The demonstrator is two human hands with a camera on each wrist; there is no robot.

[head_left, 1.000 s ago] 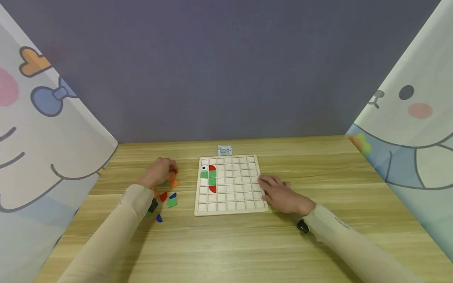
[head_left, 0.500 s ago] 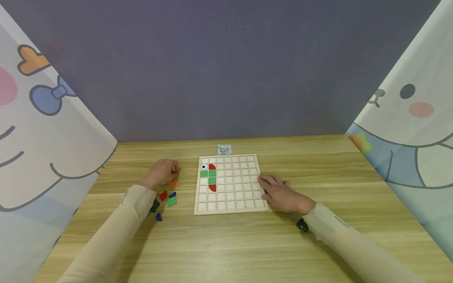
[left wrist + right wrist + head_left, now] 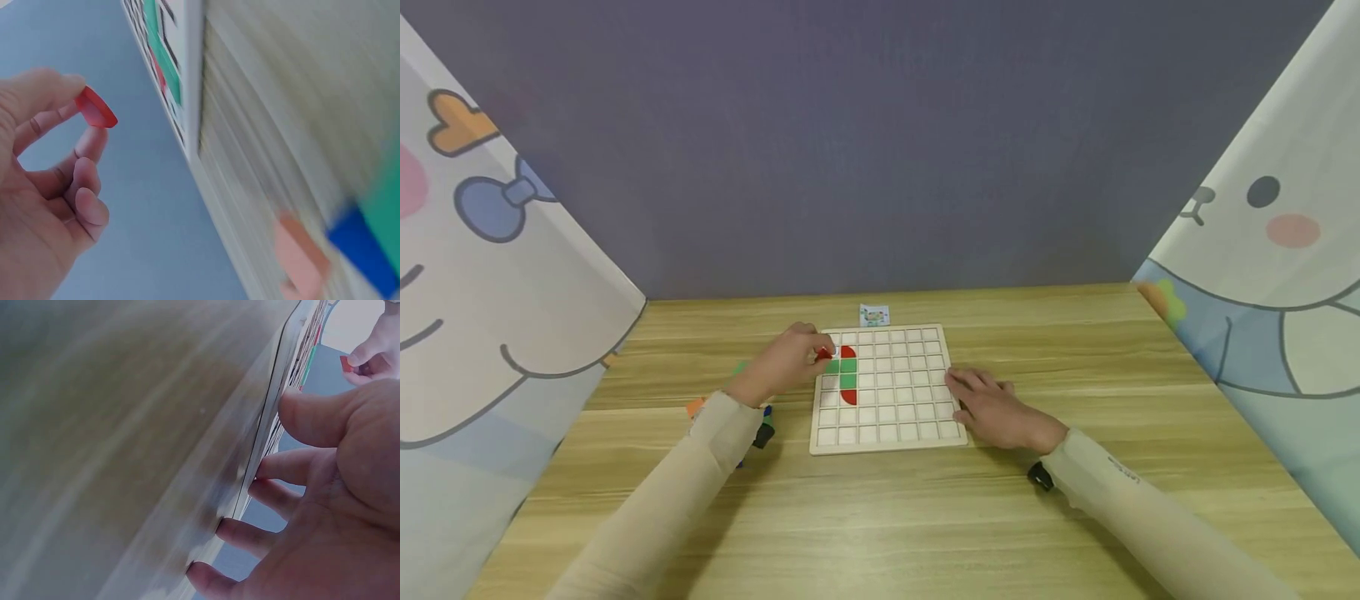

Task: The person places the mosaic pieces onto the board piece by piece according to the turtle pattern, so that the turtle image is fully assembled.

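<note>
Between thumb and fingertip, my left hand pinches a red wooden piece with a curved edge. It hangs over the upper left of the square grid board. Set in the board's left columns are green squares and two red quarter-circles, the lower one under the greens. The round eye piece is mostly hidden behind my left fingers. My right hand rests at the board's right edge, its fingers extended and spread, the fingertips touching the rim.
Left of the board, partly hidden by my left arm, lie loose pieces, among them an orange one and a blue one. A small printed card lies behind the board. A grey partition closes off the table's back.
My left hand has left the loose pieces and moved right to the board's upper left, bringing the red piece with it. My right hand stays at the board's right edge.
</note>
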